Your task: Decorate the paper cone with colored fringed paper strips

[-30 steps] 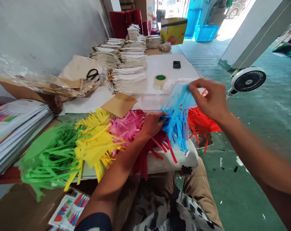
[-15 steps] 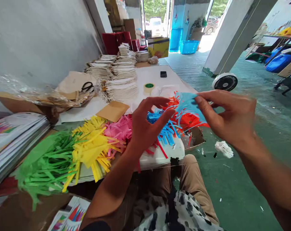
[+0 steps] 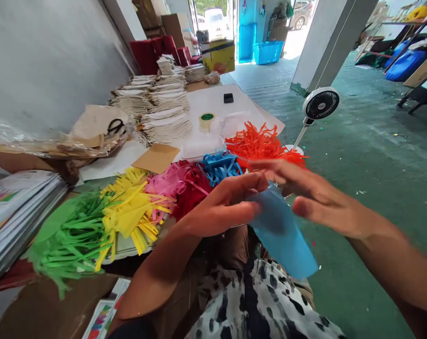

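A light blue tissue-paper piece [image 3: 287, 245] hangs from my left hand [image 3: 231, 202], which is closed on its upper end between thumb and fingers. Its wide end slants down to the right over my lap. My right hand [image 3: 330, 202] is just right of it, fingers stretched out and thumb apart, partly blurred; the fingertips come close to my left fingers. Behind my hands on the table lie a blue fringed pile [image 3: 220, 165] and an orange-red fringed pile [image 3: 256, 141]. To the left are dark red strips [image 3: 192, 193], pink [image 3: 167, 181], yellow [image 3: 128, 216] and green fringed bundles [image 3: 72, 230].
Stacks of pale paper bags [image 3: 167, 103] stand at the back left. A tape roll [image 3: 207, 121], a black phone-like object [image 3: 228, 98], a brown envelope [image 3: 156, 157] and scissors [image 3: 115, 126] lie on the table. A white fan [image 3: 321, 103] stands to the right.
The blue tissue-paper piece has passed from my right hand to my left and now hangs downward. My right hand has opened. My left hand, earlier open, has closed. The view has shifted slightly.
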